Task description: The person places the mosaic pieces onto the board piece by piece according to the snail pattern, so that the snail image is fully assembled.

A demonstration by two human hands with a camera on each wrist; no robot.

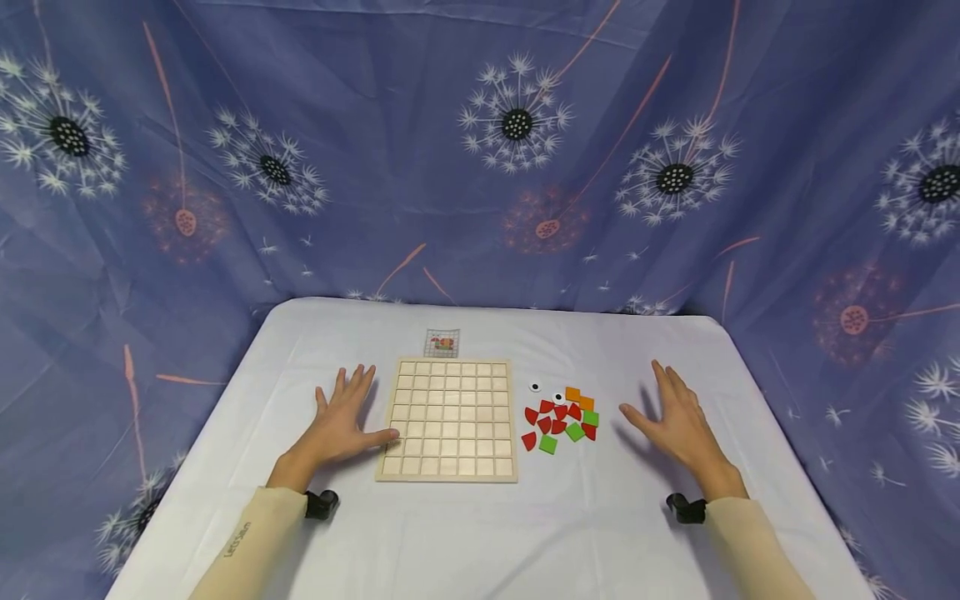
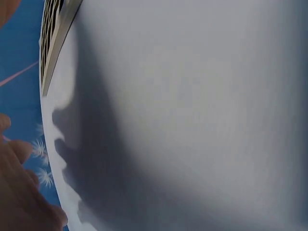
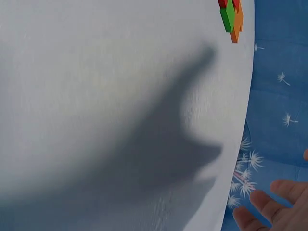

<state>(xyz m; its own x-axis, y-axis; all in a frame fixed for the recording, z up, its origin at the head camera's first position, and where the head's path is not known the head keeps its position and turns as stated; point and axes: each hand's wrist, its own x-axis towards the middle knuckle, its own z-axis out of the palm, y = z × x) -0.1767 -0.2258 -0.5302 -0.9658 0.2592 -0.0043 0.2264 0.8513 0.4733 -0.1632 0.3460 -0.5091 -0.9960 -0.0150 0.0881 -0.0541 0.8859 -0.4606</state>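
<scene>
My left hand (image 1: 339, 427) is spread beside the left edge of a wooden grid board (image 1: 448, 421), its thumb tip overlapping the board's edge in the head view; whether it touches, I cannot tell. My right hand (image 1: 677, 422) hovers with fingers extended, right of a loose group of pieces, and holds nothing. That group has several red quarter-circle pieces (image 1: 558, 427), green squares (image 1: 574, 432), orange squares (image 1: 573, 393) and two white eye discs (image 1: 535, 387). Behind the board lies a small pattern card (image 1: 442, 342). In the right wrist view, fingers (image 3: 267, 207) show straight above the cloth.
A white cloth covers the table (image 1: 480, 542). Behind it and at both sides hangs a blue curtain (image 1: 405, 167) with dandelion prints. Each wrist carries a black camera mount, the left one (image 1: 322, 505) and the right one (image 1: 684, 508) both low over the table.
</scene>
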